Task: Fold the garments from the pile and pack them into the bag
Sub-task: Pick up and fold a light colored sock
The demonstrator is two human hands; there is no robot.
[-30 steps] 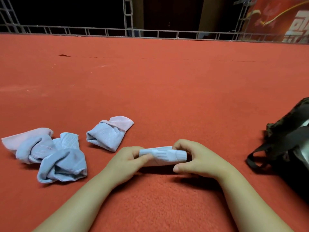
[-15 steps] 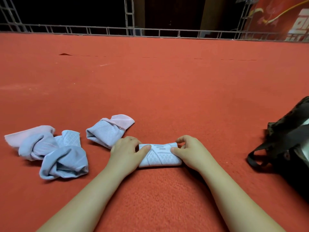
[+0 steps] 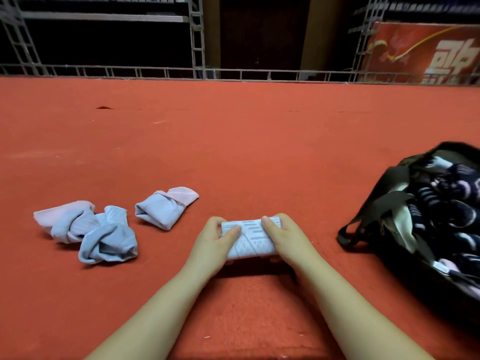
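Wide bare red carpet runs from the hands to the grey metal truss railing at the far edge, with open room ahead and between the socks and the bag. The left hand and right hand each grip an end of the folded pale blue sock, thumbs on top and fingers curled under, holding it just above the carpet; half a second ago it lay pressed flat on the carpet, and more of the bag now shows. The sock is a compact rectangle of knit with woven diamond and bar patterning. To the left lie a crumpled pile of blue and pink socks and, nearer, a loosely folded blue and pink sock. At right, well apart, the dark open bag holds dark patterned garments, a strap looping onto the carpet.
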